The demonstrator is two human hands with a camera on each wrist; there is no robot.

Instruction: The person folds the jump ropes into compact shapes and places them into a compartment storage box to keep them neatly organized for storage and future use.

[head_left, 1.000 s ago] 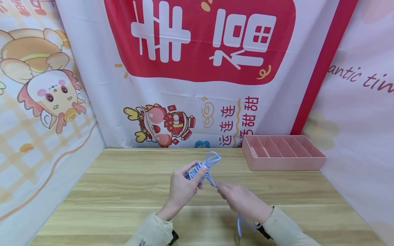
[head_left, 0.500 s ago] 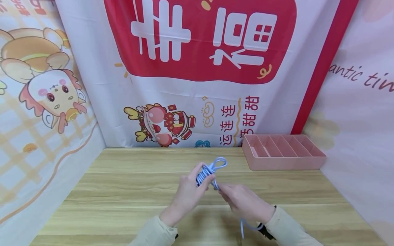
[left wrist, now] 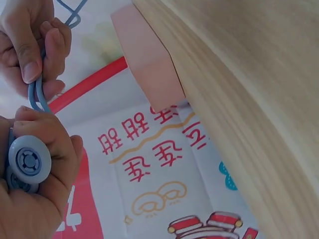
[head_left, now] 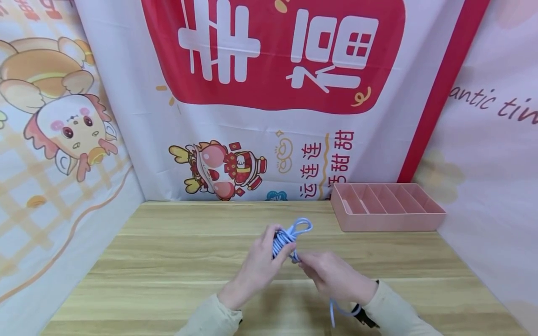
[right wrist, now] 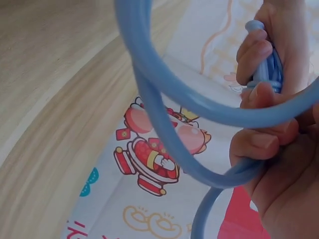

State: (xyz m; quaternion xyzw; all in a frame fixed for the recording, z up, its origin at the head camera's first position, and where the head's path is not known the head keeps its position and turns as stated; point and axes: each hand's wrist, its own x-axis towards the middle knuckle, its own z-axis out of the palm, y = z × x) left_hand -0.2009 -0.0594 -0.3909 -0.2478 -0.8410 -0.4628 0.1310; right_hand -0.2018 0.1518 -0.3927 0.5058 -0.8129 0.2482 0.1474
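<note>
A light blue jump rope is wound into a bundle above the table, one loop sticking out at its top. My left hand grips this bundle, thumb across the near side. In the left wrist view a round handle end pokes out of the curled fingers, a second one partly hidden behind it. Close by on the right, my right hand pinches the cord just below the bundle. Loose cord curves large across the right wrist view, and its tail hangs under the right wrist in the head view.
A pink divided box stands at the table's back right corner. The wooden table stretches beneath both hands. Printed cloths hang behind and at both sides.
My left hand has carried the bundle to the right and slightly nearer, closer to my right hand. The top loop now leans further right. The right hand has barely moved.
</note>
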